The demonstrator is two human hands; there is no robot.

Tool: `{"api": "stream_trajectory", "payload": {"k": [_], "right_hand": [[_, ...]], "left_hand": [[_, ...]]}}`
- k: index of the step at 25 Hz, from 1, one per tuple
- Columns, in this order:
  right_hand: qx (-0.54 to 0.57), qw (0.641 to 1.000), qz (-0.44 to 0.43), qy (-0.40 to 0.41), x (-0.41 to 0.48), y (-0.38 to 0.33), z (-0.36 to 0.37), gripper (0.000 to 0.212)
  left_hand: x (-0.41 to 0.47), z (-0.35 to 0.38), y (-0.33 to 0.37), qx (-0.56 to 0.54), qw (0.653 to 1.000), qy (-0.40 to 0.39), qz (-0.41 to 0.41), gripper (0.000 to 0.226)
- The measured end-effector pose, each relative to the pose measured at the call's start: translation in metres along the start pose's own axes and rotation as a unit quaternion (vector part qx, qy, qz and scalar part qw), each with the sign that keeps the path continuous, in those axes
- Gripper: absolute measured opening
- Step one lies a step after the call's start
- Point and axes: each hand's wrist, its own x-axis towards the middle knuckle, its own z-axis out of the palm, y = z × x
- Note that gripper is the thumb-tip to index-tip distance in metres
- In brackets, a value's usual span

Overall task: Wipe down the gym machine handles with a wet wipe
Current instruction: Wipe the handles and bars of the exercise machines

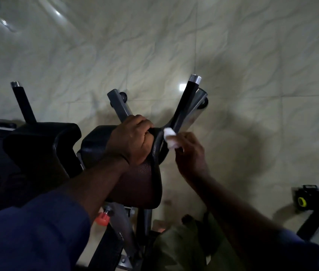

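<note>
Here, two handles (186, 102), one wipe (170, 137).

The wipe (170, 138) is white, the handle (184, 106) black with a silver tip, the knob (102, 218) red, the floor (154, 45) pale with wavy grey lines.

Head-worn wide-angle view, looking steeply down

A single camera sits on the person's head and faces forward and down, so the pale tiled floor (233, 45) fills the upper picture and bends at the edges. It is close in: both forearms enter from the bottom corners, the left hand (133, 139) and right hand (189, 153) sit near the middle, and the machine's black handle (186, 102) rises just beyond them. No second view is given, so nothing is shared
</note>
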Motion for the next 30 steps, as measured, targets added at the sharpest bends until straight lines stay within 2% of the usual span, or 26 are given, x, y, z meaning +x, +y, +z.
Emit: {"api": "stream_trajectory", "payload": {"k": [3, 4, 5, 7, 8, 10, 11, 13, 15, 16, 18, 20, 22, 25, 27, 28, 30], "right_hand": [[0.021, 0.974, 0.099, 0.202, 0.084, 0.014, -0.011, 0.027], [0.043, 0.955, 0.155, 0.248, 0.111, 0.019, -0.017, 0.027], [0.082, 0.94, 0.206, 0.258, 0.125, 0.025, -0.017, 0.027], [0.172, 0.92, 0.285, 0.206, 0.101, 0.03, -0.002, 0.022], [0.246, 0.902, 0.321, 0.153, 0.07, 0.022, 0.008, 0.019], [0.402, 0.845, 0.353, 0.009, 0.008, 0.01, 0.02, 0.014], [0.446, 0.815, 0.369, -0.04, 0.0, 0.007, 0.018, 0.012], [0.489, 0.776, 0.392, -0.072, 0.033, 0.022, 0.01, 0.019], [0.548, 0.741, 0.382, -0.063, 0.082, 0.037, -0.001, 0.018], [0.566, 0.737, 0.364, -0.064, 0.088, 0.036, 0.0, 0.018], [0.535, 0.758, 0.356, -0.108, 0.06, 0.027, 0.006, 0.026], [0.548, 0.723, 0.397, -0.142, 0.021, 0.018, 0.014, 0.032], [0.539, 0.722, 0.404, -0.16, 0.037, 0.034, 0.016, 0.029], [0.603, 0.69, 0.38, -0.124, 0.081, 0.046, 0.016, 0.022], [0.547, 0.712, 0.413, -0.151, 0.051, 0.039, 0.023, 0.023], [0.526, 0.72, 0.415, -0.182, 0.029, 0.033, 0.027, 0.027], [0.497, 0.725, 0.436, -0.192, 0.02, 0.033, 0.023, 0.038]], "left_hand": [[0.001, 0.0, -0.001, -0.003, 1.0, -0.006, 0.0, 0.036], [0.001, 0.0, 0.0, -0.003, 1.0, -0.009, -0.001, 0.037], [0.001, -0.001, 0.0, -0.002, 1.0, -0.009, 0.0, 0.037], [0.002, 0.0, 0.001, 0.001, 1.0, 0.0, 0.003, 0.037], [0.002, 0.0, 0.001, 0.0, 1.0, 0.006, 0.005, 0.037], [0.003, 0.0, 0.001, -0.003, 1.0, 0.012, 0.008, 0.039], [0.002, 0.0, 0.001, -0.003, 1.0, 0.009, 0.01, 0.04], [0.001, -0.001, 0.002, -0.002, 1.0, 0.006, 0.01, 0.041], [0.002, -0.001, 0.002, -0.002, 1.0, 0.002, 0.004, 0.039], [0.002, -0.001, 0.002, 0.0, 1.0, 0.0, 0.003, 0.039], [0.002, 0.0, 0.002, 0.001, 1.0, 0.002, 0.006, 0.039], [0.002, 0.0, 0.001, 0.002, 1.0, 0.004, 0.006, 0.039], [0.001, 0.0, 0.001, 0.001, 1.0, 0.005, 0.005, 0.039], [0.001, 0.0, 0.001, -0.004, 1.0, 0.011, 0.005, 0.039], [0.001, 0.0, 0.001, -0.001, 1.0, 0.011, 0.008, 0.039], [0.001, 0.0, 0.001, 0.002, 1.0, 0.012, 0.008, 0.039], [0.0, 0.0, 0.0, 0.004, 1.0, 0.012, 0.008, 0.038]]}}
